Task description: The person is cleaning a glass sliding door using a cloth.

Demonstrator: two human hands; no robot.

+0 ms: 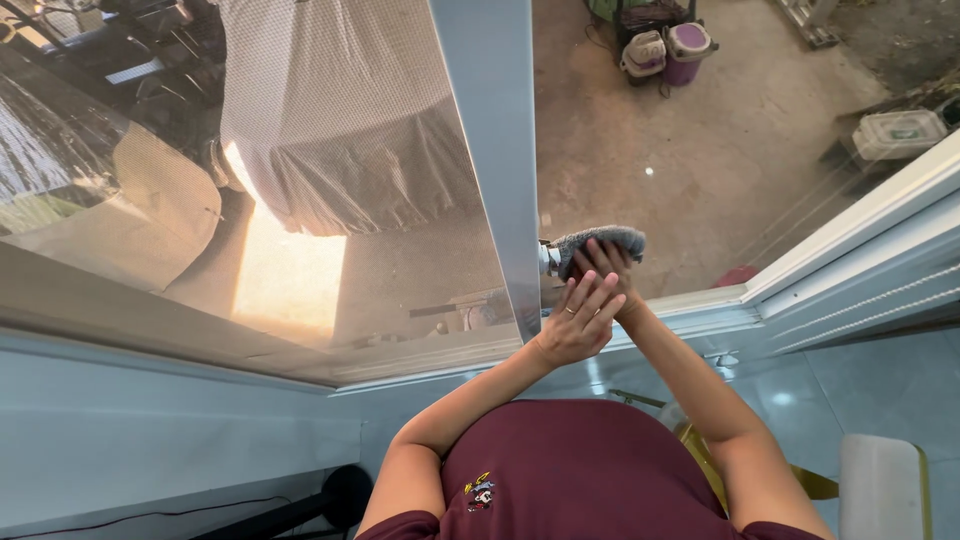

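My right hand (pixel 603 262) holds a grey cloth (pixel 605 239) against the window pane, just right of the upright pale window frame (pixel 492 150). My left hand (pixel 578 322) lies over my right wrist with its fingers spread and a ring on one finger; it holds nothing itself. Both arms reach up from my dark red shirt toward the glass, just above the window's bottom rail (pixel 690 305). A small whitish object at the cloth's left end is partly hidden by the frame.
Through the glass, far below, are a vehicle under a chequered cover (pixel 340 120), a purple bucket (pixel 686 45), and a white crate (pixel 897 133) on concrete ground. Indoors, a white-seated chair (pixel 882 485) stands at lower right and a black round object (pixel 346 494) at lower left.
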